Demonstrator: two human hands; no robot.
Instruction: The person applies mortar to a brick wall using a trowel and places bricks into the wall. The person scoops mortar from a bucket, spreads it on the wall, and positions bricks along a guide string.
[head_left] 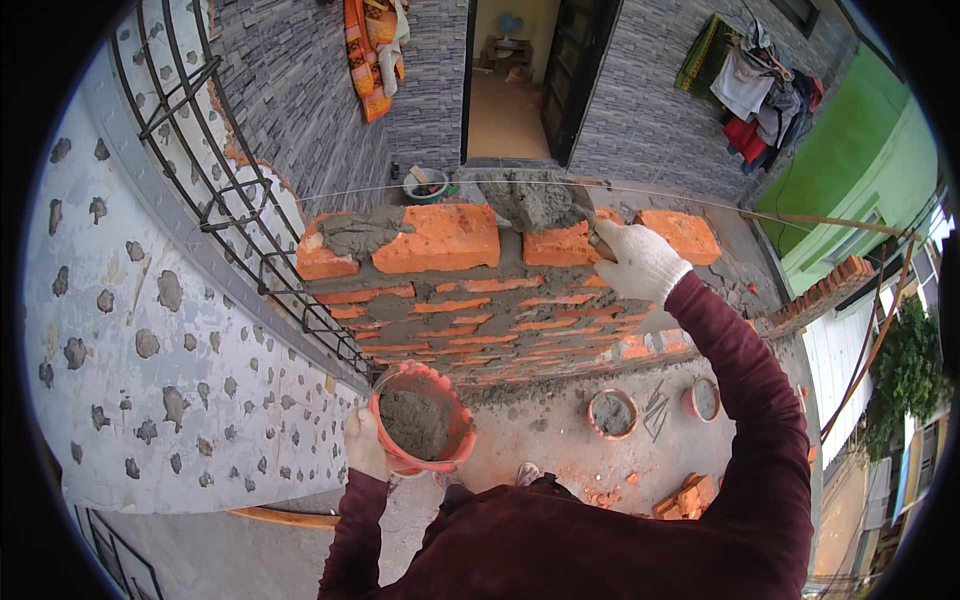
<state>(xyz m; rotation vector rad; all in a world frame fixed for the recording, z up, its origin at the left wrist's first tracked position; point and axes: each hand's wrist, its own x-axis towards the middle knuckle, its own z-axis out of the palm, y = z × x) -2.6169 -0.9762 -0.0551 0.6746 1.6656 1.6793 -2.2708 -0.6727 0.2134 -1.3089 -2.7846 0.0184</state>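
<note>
Head view looks down on a brick wall (480, 300); the gloved right hand (640, 262) is clenched around a trowel (535, 200) heaped with grey mortar, held level over the top row so nothing slides off; the left hand (362, 443) grips an orange bucket (422, 420) of mortar close below, within easy reach; a string line (700, 200) stretches above the bricks.

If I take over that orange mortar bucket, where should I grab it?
Grip the orange bucket by its rim on the left side, where the left hand holds it now. It sits upright, full of mortar, so come from the side and keep it level.
</note>
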